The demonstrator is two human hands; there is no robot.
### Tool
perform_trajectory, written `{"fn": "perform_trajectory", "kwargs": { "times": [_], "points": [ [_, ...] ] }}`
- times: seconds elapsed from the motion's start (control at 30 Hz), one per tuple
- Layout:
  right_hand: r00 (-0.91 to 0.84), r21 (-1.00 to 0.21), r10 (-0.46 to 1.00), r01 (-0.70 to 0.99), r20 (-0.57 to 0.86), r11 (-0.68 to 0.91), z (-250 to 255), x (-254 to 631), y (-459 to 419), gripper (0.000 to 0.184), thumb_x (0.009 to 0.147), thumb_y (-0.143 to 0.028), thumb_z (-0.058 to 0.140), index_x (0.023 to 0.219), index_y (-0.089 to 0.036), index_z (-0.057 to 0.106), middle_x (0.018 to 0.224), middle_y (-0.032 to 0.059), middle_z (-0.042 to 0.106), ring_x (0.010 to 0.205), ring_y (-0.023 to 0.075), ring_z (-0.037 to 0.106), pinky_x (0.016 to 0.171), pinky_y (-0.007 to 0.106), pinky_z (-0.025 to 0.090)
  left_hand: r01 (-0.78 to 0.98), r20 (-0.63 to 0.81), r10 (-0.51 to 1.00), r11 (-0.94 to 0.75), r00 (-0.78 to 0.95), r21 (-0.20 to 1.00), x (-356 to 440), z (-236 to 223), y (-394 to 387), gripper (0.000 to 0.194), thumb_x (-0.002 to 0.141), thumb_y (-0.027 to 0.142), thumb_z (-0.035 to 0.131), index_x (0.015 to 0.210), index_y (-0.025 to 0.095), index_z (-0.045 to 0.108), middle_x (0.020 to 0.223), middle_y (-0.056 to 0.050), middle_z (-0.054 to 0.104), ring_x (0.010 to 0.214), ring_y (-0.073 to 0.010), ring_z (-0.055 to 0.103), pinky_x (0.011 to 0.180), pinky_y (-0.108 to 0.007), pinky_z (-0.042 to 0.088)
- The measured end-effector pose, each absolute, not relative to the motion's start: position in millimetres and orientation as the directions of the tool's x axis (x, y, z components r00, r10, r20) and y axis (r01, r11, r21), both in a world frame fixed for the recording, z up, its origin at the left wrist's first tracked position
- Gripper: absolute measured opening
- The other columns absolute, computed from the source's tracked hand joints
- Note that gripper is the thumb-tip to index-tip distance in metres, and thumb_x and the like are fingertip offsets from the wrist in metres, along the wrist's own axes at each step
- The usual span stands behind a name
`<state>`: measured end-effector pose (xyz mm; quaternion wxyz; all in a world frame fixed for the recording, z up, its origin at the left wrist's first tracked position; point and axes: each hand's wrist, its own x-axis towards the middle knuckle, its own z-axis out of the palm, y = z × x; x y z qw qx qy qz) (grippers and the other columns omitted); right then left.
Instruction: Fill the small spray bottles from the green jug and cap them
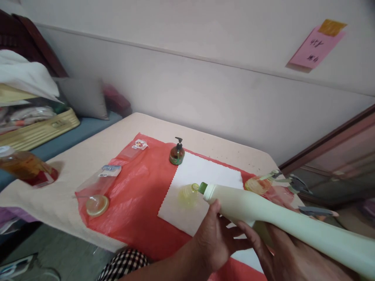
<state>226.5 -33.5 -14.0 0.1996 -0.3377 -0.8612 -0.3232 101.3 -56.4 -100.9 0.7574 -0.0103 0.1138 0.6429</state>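
Jug [249, 207]: pale green, up over the right half of the tabletop [205, 141], neck end aimed toward the middle, base running out of view past the near-right corner. Lies nearly flat in the hold; exact tilt hard to read.

Left grip [213, 238]: partly closed at the neck end, thumb on the shoulder, fingers loosely curled below. Right grip [288, 255]: around the underside farther back, partly hidden by the jug. Reads as carrying it; how tight, can't tell.

Green spout [202, 187] is right by the mouth of the small yellow bottle [188, 197]. Touching or just short, can't tell from this angle. That bottle looks upright on the white mat [211, 168], nearer the tabletop's near edge than the pump bottle [177, 155] at the mat's far-left corner.

Handling, my read: jug is moulded plastic, stiff with some give, tough. Walls opaque, so fill level unknown; assume heavy, with weight shifting on tilt. Smooth skin, slick if wet. Best hold: one grip under the shoulder to aim, the other well back for load. Slim rear section could be a handle, not sure.

Small bottle: probably light, thin-walled, easy to tip. Take it low round the body; don't rest the spout on its rim.
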Motion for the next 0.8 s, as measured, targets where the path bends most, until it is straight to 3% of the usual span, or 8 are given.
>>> {"fn": "perform_trajectory", "kwargs": {
  "times": [0.4,0.63,0.8],
  "points": [
    [-0.737,0.501,0.407,0.67,0.54,0.547,-9.9,224.3,-35.0,0.047,0.101,-0.045,0.046,0.121,-0.01,0.071,0.116,0.0233,0.071,0.119,0.0444,0.064,0.103,0.064,0.05,-0.972,-0.178,0.973,0.178,0.149,0.154,100.9,-99.5,-57.4,0.062,0.084,0.061,0.067,0.125,0.014,0.067,0.121,-0.014,0.062,0.102,-0.0259,0.06,0.091,-0.047,0.054],
    [-0.719,0.529,0.393,0.691,0.573,0.492,-11.2,224.1,-39.4,0.049,0.099,-0.047,0.052,0.123,-0.008,0.068,0.132,0.0276,0.064,0.121,0.0485,0.062,0.098,0.063,0.053,-0.97,-0.174,0.974,0.175,0.145,0.167,101.1,-100.0,-58.2,0.068,0.083,0.064,0.068,0.128,0.014,0.067,0.126,-0.016,0.062,0.11,-0.0299,0.059,0.094,-0.049,0.053],
    [-0.745,0.534,0.372,0.661,0.554,0.527,-9.1,222.0,-36.3,0.048,0.1,-0.043,0.051,0.122,-0.005,0.069,0.122,0.0277,0.069,0.115,0.0471,0.066,0.095,0.063,0.054,-0.969,-0.162,0.975,0.18,0.153,0.167,100.4,-100.0,-57.6,0.071,0.081,0.065,0.069,0.129,0.012,0.065,0.126,-0.017,0.062,0.111,-0.0311,0.058,0.095,-0.05,0.052]
  ]
}}
